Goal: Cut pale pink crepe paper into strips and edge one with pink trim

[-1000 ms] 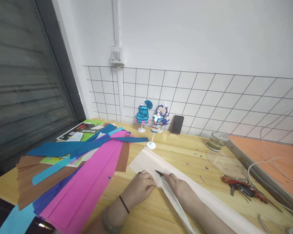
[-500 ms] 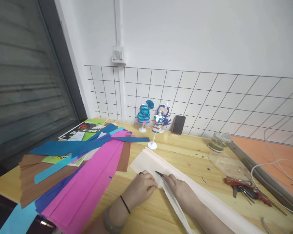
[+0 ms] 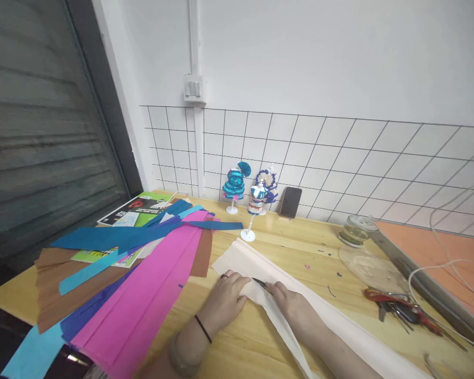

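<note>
A long cream paper sheet (image 3: pixel 300 295), folded in layers, stretches diagonally from the table's middle to the lower right. My left hand (image 3: pixel 231 295) is closed on its near edge, fingers on top and thumb at the edge. My right hand (image 3: pixel 286 302) grips a dark, pointed blade (image 3: pixel 259 283) like that of scissors; its handle is hidden in my palm. The blade points left across the paper toward my left fingers. Below my right hand, a narrow cream strip (image 3: pixel 286 337) hangs apart from the wider sheet.
Pink crepe paper (image 3: pixel 142 295), brown paper (image 3: pixel 63 284) and blue strips (image 3: pixel 102 238) spread over the left side. Small dress-form figures (image 3: pixel 234 184) and a phone (image 3: pixel 290 202) stand behind. At right are a glass jar (image 3: pixel 356 230), keys (image 3: pixel 405 311) and a white cable (image 3: pixel 413 273).
My left hand has shifted slightly up and left, its fingers flatter over the paper and thumb more apart. My right hand and the blade have barely moved. The view has shifted slightly.
</note>
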The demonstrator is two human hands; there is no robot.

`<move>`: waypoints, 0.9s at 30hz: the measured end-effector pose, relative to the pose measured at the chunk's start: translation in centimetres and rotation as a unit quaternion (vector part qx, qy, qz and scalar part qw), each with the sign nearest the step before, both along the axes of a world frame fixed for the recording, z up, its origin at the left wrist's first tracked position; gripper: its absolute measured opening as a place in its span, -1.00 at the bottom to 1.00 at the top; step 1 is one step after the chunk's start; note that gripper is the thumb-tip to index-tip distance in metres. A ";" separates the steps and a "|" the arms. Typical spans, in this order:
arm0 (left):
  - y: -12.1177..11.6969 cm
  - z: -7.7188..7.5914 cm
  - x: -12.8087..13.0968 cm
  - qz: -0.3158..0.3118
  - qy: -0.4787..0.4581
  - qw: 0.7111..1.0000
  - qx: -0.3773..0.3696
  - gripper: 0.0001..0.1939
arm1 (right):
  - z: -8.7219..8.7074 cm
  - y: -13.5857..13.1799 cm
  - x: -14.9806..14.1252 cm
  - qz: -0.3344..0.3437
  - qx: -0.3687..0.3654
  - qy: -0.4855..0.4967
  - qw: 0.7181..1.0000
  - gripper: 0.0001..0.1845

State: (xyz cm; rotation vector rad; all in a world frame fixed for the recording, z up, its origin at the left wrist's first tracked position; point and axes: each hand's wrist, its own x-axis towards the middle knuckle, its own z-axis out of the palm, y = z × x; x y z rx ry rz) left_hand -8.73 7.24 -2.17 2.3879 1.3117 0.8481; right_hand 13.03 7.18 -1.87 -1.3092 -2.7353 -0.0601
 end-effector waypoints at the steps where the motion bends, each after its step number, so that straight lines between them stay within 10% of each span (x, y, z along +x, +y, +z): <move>1: 0.0 0.0 -0.1 0.006 0.008 1.000 0.000 -0.69 | 0.0 0.0 0.0 -0.003 -0.001 0.011 1.000 -0.49; 27: 0.1 -0.2 -0.1 -0.012 0.014 1.000 -0.001 -0.82 | -0.5 1.6 -1.8 0.003 -0.018 0.007 1.000 -0.46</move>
